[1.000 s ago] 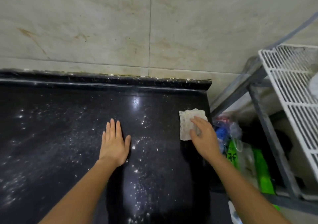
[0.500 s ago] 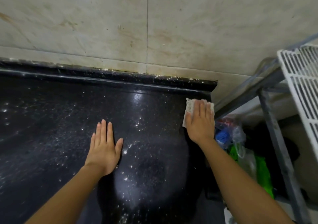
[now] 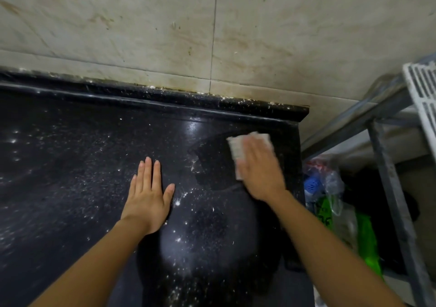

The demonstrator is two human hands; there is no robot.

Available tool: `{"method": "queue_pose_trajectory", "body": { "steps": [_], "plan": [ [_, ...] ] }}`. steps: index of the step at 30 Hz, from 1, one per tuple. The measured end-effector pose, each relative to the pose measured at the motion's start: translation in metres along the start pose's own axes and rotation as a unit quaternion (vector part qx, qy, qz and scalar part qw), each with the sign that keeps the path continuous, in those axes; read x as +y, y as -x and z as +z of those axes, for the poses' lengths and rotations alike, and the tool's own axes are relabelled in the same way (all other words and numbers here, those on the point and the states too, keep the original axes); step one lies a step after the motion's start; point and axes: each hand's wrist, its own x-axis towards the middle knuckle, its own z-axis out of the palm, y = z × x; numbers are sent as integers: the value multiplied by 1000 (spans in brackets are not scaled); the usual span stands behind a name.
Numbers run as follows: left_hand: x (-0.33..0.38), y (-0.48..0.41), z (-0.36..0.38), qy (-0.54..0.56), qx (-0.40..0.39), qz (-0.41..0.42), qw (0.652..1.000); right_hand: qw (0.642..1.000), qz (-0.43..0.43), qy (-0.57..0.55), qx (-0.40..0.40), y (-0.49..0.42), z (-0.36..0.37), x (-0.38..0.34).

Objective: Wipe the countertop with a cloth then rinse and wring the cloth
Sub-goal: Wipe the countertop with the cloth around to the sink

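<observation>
**A:** Where is the cloth [image 3: 238,145]?

**B:** It lies flat on the black table [image 3: 70,165], near the far right corner and just short of the raised back edge. There is one cloth, pale and folded.

**A:** And the hands?

**B:** There are two. The right hand [image 3: 259,167] lies palm down on the cloth, fingers stretched toward the wall [image 3: 141,35] and covering most of it. Its grip is not closed: the fingers look straight and press down rather than curl round the fabric. The hand is blurred, so I can't tell more than that. The left hand [image 3: 147,198] is well apart from the cloth, palm flat on the bare table with its fingers together, thumb out to the side, holding nothing. Both forearms reach in from the near edge.

**A:** What about the table surface?

**B:** White specks [image 3: 179,202] are scattered over it, thick between the hands. A darker patch [image 3: 212,165] sits just left of the cloth.

**A:** Any containers?

**B:** Past the table's right end, low down, there is a clear plastic bag [image 3: 330,184] with something blue [image 3: 311,185] inside. I can't make out the rest of its contents. A green bag [image 3: 368,243] is beside it. A grey metal rack [image 3: 389,165] stands over them, with one white slatted shelf [image 3: 422,89] on top.
</observation>
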Motion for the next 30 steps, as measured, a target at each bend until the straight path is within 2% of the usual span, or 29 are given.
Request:
{"method": "queue_pose_trajectory", "body": {
  "steps": [4,7,9,11,14,17,19,21,22,24,27,30],
  "plan": [
    [2,-1,-1,8,-8,-2,1000,981,194,-25,8,0,-2,50],
    [2,-1,-1,11,-12,-4,1000,945,317,-78,4,-23,-1,20],
    [1,-2,0,14,-10,-6,1000,932,348,-103,5,-42,1,-11],
    [1,-3,1,15,-6,-7,1000,937,330,-115,1,-63,3,-46],
    [0,-4,3,12,-3,-9,1000,967,233,-102,-14,-85,8,-106],
    [0,-5,3,11,1,-13,1000,991,50,-109,-55,-96,8,-153],
    [-1,-6,2,10,-1,-14,1000,989,-95,-80,-73,-97,6,-152],
    [-2,-6,1,15,-9,-14,1000,979,-184,-39,-75,-96,3,-129],
    [-2,-6,1,15,-12,-13,1000,977,-200,-23,-63,-94,3,-112],
    [-2,-6,1,12,-15,-12,1000,984,-177,-6,-31,-84,1,-76],
    [-2,-5,1,8,-13,-12,1000,995,-88,13,-38,-59,-3,-11],
    [-2,-5,4,3,1,-16,1000,1000,1,9,3,-26,-5,45]
  ]
}}
